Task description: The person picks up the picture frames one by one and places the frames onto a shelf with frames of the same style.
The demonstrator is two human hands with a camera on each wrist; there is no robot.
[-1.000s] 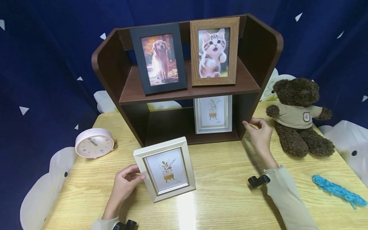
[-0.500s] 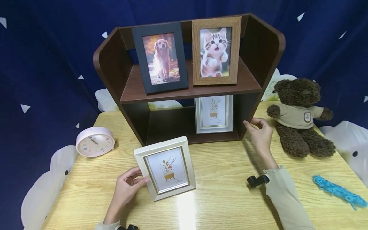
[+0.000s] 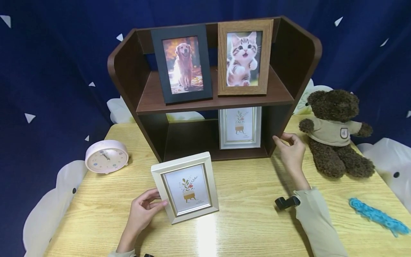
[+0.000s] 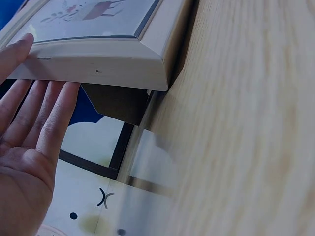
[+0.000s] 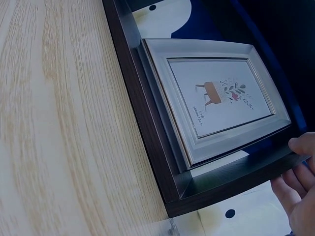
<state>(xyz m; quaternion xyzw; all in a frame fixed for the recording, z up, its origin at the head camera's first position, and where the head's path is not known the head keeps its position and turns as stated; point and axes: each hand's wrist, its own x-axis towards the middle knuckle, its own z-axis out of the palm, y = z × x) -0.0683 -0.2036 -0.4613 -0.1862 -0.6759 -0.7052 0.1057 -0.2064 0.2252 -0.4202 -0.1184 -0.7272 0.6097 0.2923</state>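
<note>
On the table [image 3: 247,207], the cream frame [image 3: 186,188] stands unmoved, still held.

The left hand [image 4: 27,162] holds a pale frame [image 4: 98,61] by its edge, a dark flap [image 4: 118,104], probably its stand, behind.

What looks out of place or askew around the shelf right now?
The cream frame in the left hand stands out most: it is angled, in front of the shelf, while the dog frame, cat frame and silver frame stand inside. No spill or breakage shows.
</note>
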